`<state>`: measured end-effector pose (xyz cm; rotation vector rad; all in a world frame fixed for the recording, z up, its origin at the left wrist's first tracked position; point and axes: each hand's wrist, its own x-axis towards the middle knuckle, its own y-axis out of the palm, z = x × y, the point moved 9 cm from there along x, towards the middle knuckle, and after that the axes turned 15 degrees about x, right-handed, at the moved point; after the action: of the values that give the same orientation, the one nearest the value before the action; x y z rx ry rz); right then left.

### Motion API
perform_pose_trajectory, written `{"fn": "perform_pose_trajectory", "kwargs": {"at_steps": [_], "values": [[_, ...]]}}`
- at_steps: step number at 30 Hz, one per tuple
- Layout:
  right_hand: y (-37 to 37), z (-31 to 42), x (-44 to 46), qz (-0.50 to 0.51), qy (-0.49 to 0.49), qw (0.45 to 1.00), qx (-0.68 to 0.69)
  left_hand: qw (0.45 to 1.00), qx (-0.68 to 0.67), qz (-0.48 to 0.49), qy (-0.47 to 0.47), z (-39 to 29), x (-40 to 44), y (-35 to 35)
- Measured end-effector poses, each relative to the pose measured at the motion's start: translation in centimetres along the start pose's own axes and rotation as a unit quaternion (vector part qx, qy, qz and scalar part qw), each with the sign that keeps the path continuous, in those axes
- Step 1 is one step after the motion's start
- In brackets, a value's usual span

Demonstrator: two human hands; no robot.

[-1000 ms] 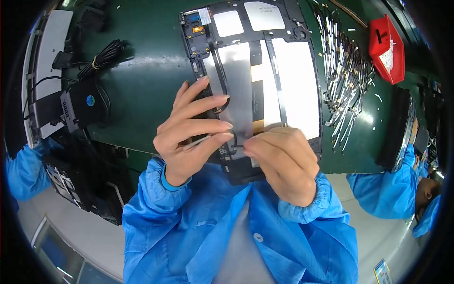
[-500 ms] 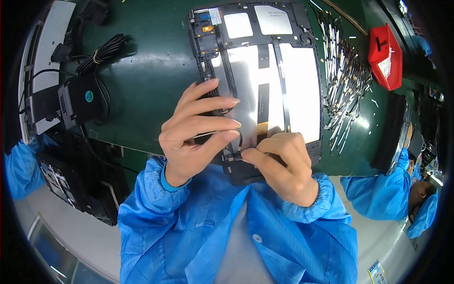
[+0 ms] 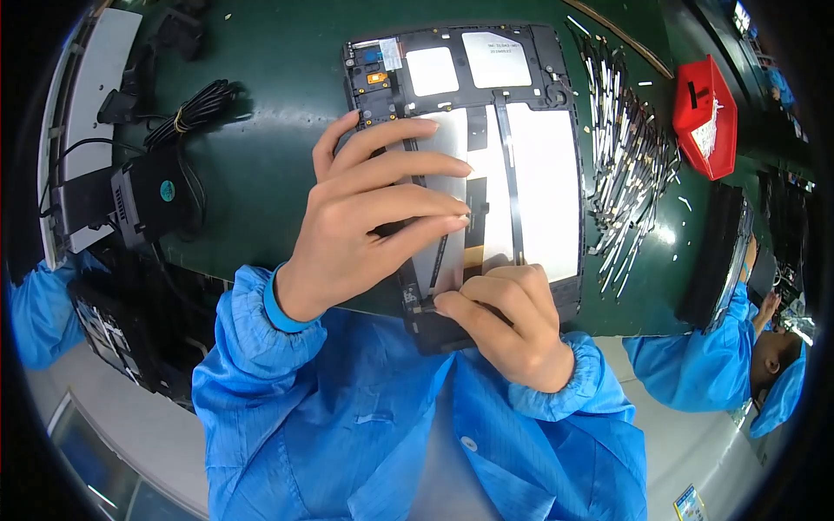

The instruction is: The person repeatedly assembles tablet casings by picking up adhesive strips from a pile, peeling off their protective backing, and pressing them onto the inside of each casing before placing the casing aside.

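An opened tablet (image 3: 545, 174) lies face down before me, its silver battery plates and black frame exposed. A thin dark flex cable (image 3: 440, 253) runs down its left part. My left hand (image 3: 365, 195) reaches over the tablet's left side, with thumb and index finger together at the cable's upper stretch and the other fingers stretched over the plates. At the tablet's lower edge, my right hand (image 3: 512, 321) is closed, thumb and index pinched by the cable's lower end. What those fingertips hold is hidden.
A pile of loose flex strips (image 3: 630, 161) lies right of the tablet, near a red bin (image 3: 705, 122). On the left are a black device (image 3: 143, 191) and a coiled cable (image 3: 195, 113). Another person in blue (image 3: 695, 365) works at the right.
My left hand has moved up and right over the plates. My right hand and the tablet's lower edge have come slightly lower in view; my right hand stays pinched there.
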<state>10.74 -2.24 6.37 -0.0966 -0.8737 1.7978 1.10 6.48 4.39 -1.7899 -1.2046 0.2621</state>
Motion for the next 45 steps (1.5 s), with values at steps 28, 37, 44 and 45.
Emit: {"fn": "perform_pose_trajectory", "kwargs": {"at_steps": [28, 37, 44, 45], "values": [[0.1, 0.2, 0.5, 0.024, 0.011, 0.999, -0.032, 0.987, -0.148, -0.039, -0.056, 1.3, -0.2, -0.5], [0.1, 0.2, 0.8, 0.047, 0.031, 0.998, -0.013, 0.991, 0.100, 0.094, -0.015, 0.8, -4.3, 0.7], [0.2, 0.4, 0.9, 0.067, 0.021, 0.996, -0.053, 0.986, 0.137, 0.090, -0.005, 0.7, -3.5, 0.9], [0.2, 0.4, 1.0, 0.070, 0.021, 0.995, -0.060, 0.986, 0.137, 0.091, -0.005, 0.7, -3.4, 0.9]]}}
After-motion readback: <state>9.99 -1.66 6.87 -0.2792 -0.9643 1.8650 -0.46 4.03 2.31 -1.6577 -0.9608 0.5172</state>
